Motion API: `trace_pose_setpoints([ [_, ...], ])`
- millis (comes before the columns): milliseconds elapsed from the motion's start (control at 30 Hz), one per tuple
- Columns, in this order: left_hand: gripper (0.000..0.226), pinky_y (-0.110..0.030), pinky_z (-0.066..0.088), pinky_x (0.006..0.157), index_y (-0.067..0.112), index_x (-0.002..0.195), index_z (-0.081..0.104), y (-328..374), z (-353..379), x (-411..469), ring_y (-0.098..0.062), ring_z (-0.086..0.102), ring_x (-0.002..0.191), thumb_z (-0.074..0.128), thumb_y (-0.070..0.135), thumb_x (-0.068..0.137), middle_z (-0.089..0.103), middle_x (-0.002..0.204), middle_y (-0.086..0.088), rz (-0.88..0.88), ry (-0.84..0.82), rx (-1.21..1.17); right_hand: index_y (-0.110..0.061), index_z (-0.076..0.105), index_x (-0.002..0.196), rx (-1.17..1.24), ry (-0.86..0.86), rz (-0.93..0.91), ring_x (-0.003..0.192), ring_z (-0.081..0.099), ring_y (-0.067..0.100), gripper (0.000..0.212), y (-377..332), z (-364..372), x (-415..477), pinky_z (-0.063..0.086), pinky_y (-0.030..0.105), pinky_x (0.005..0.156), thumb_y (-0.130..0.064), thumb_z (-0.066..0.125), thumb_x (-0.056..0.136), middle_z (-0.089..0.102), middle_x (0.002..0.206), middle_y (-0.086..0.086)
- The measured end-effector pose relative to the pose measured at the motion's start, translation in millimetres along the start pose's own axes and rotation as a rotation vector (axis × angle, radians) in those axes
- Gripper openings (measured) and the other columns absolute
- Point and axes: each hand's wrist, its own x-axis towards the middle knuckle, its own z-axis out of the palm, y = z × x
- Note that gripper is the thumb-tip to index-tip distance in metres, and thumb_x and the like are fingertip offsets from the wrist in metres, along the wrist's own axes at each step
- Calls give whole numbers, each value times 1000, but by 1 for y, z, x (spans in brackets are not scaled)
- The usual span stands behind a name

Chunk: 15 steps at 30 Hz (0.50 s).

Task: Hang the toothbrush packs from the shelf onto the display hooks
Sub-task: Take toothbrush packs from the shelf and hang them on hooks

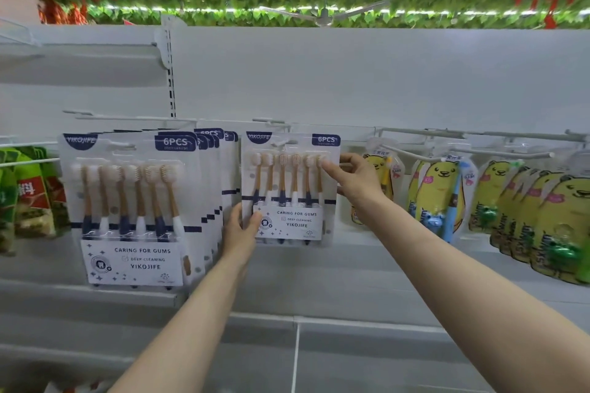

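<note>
A white six-brush toothbrush pack (292, 182) sits at the middle display hook (271, 121), its hang slot at the hook's tip. My left hand (241, 230) grips the pack's lower left corner. My right hand (354, 179) pinches its upper right edge. To the left, a row of several identical packs (131, 201) hangs on another hook (127, 116), front pack facing me.
Yellow bear-print kids' toothbrush packs (526, 210) hang on hooks at the right. Green and red bags (28, 195) hang at the far left. A white shelf ledge (95, 292) runs below the packs, and a white back panel (351, 80) rises behind.
</note>
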Motion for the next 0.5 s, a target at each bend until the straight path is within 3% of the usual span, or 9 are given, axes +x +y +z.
trace_pose_setpoints([
  [200, 46, -53, 40, 109, 33, 140, 43, 7, -5, -8, -22, 50, 128, 57, 41, 97, 55, 136, 4, -22, -8, 10, -24, 65, 105, -19, 18, 40, 101, 66, 17, 30, -8, 3, -8, 56, 47, 93, -42, 77, 84, 70, 106, -3],
  [300, 39, -44, 42, 105, 26, 136, 47, 12, -1, -16, -22, 53, 123, 56, 33, 99, 58, 131, 1, -30, 32, -23, -22, 61, 115, -50, 23, 61, 102, 63, 16, 41, -13, 1, -18, 56, 37, 87, -44, 76, 84, 67, 109, -3],
  [367, 55, -45, 39, 109, 17, 146, 38, 12, 4, -26, -26, 48, 130, 58, 34, 98, 50, 143, -5, -73, 78, -54, -18, 57, 123, -78, 38, 76, 99, 61, 14, 47, -16, -3, -29, 51, 30, 81, -41, 75, 86, 65, 112, -1],
  [500, 83, -51, 29, 118, 9, 155, 16, 12, 13, -60, -35, 30, 145, 64, 38, 94, 29, 159, -15, -161, 123, 30, -17, 56, 129, -204, 72, 138, 103, 60, 17, 48, -19, -24, -60, 53, 37, 88, -39, 72, 89, 63, 119, 2],
])
